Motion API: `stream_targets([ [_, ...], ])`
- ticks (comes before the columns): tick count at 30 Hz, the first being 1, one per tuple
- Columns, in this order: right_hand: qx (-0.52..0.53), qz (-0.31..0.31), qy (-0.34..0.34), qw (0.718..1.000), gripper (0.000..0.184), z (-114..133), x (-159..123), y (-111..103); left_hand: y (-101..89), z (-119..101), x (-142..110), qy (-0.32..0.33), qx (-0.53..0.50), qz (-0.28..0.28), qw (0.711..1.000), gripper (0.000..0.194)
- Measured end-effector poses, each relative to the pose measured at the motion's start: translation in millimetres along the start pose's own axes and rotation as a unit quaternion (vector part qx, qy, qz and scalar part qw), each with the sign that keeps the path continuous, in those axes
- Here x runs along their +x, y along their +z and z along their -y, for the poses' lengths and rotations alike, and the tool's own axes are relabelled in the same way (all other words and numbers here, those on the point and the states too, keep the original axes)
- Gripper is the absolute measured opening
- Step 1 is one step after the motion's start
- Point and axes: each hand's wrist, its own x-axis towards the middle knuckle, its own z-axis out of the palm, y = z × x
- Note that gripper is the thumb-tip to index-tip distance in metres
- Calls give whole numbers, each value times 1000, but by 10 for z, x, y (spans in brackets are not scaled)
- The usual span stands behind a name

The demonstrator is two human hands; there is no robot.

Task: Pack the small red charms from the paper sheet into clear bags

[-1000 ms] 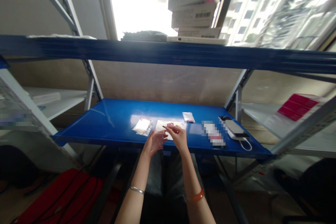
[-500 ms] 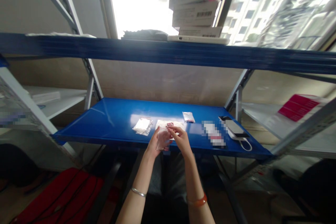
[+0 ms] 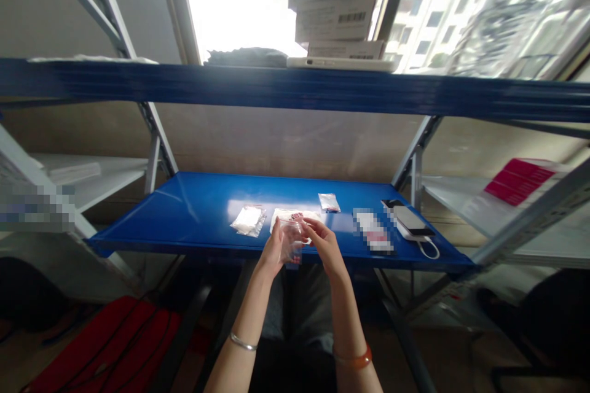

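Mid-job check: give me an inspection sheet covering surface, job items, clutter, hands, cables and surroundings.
Surface: blue tabletop, glare near its middle.
Job's things: clear bag between the hands; white sheet behind, with a red patch, unclear; white-filled packet left; smaller packet farther back, right.
Clutter: phone-like device, right; pixelated item beside it.
Hands: left hand holds the bag; right hand has fingertips by its edge, grip unclear.
Cables: white cable by the device; dark cables across a red object below.
Surroundings: stacked boxes on the upper shelf; window behind.
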Motion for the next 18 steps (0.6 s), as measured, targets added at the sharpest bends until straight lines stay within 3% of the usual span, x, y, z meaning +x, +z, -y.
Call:
stream_targets([
  [4,-33,5,-8,999,37,49,-34,-11,24,-27,-24,21,20,16,999,60],
  [10,-34,23,-55,998,27,98,-62,-3,37,-51,-24,25,35,-4,999,64],
  [14,-39,-25,-68,997,26,107,-62,-6,78,-53,-35,18,47,-56,997,58],
  [18,-46,-58,-53,996,28,110,-60,-11,86,-38,-38,72,93,-122,986,42],
])
